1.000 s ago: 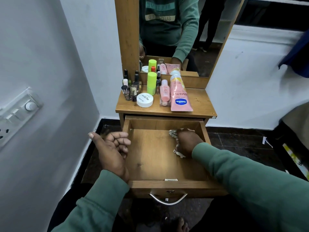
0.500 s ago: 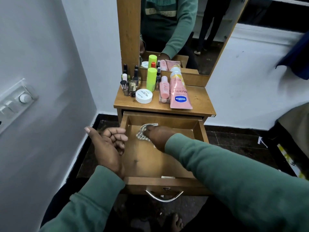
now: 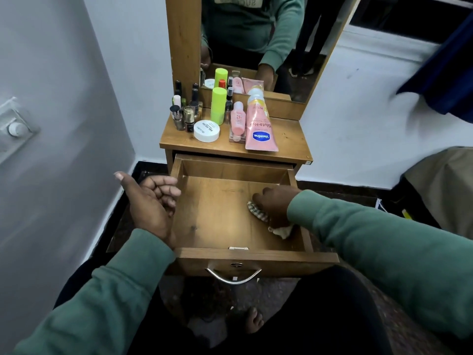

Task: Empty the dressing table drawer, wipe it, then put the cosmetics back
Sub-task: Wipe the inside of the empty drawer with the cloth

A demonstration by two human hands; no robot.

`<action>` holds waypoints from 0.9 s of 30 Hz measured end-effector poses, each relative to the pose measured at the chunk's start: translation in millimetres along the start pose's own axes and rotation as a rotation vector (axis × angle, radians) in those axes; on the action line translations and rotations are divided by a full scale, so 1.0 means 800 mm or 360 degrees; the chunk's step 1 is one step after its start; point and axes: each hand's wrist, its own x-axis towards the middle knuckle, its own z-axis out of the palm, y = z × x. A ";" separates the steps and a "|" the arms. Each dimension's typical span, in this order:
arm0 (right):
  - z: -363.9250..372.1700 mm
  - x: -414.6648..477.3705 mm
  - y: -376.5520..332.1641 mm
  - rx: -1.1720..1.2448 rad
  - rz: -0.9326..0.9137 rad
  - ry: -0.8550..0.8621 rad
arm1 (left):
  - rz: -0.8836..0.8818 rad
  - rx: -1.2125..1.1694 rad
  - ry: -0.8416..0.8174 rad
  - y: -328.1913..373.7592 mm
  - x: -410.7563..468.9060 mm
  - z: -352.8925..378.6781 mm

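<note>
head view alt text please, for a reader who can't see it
A right hand grips a checked cloth against the floor of an open wooden drawer, near its right wall. The left hand, loosely curled and holding nothing, is by the left wall. Small bottles, a white round jar and a pink Vaseline tube sit on the wooden tabletop above.

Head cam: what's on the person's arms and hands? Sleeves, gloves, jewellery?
Both arms are in long, plain green sweatshirt sleeves, the left sleeve and right sleeve, which end at the wrists. The left hand and right hand are bare: no gloves, and no rings or watch visible. The mirror shows the same green top with a pale lettered band across the chest.
</note>
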 end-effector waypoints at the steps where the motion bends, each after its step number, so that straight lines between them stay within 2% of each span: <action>1: 0.000 -0.006 -0.003 -0.0021 -0.0035 -0.0010 | -0.0002 0.0001 0.0003 0.001 -0.001 0.001; 6: 0.006 -0.027 -0.023 0.0026 -0.0105 -0.0218 | -0.0003 0.0022 0.0010 0.001 -0.001 0.001; 12: -0.003 -0.037 -0.023 0.0368 0.0037 -0.0507 | 0.0016 0.0045 0.0017 0.000 -0.001 0.000; 20: 0.001 -0.020 -0.027 0.0811 0.0094 -0.0677 | 0.0021 0.0058 0.0012 -0.001 0.002 -0.002; 27: -0.004 -0.013 -0.018 0.1011 0.0058 -0.0695 | 0.0004 0.0039 0.0009 -0.002 0.004 0.000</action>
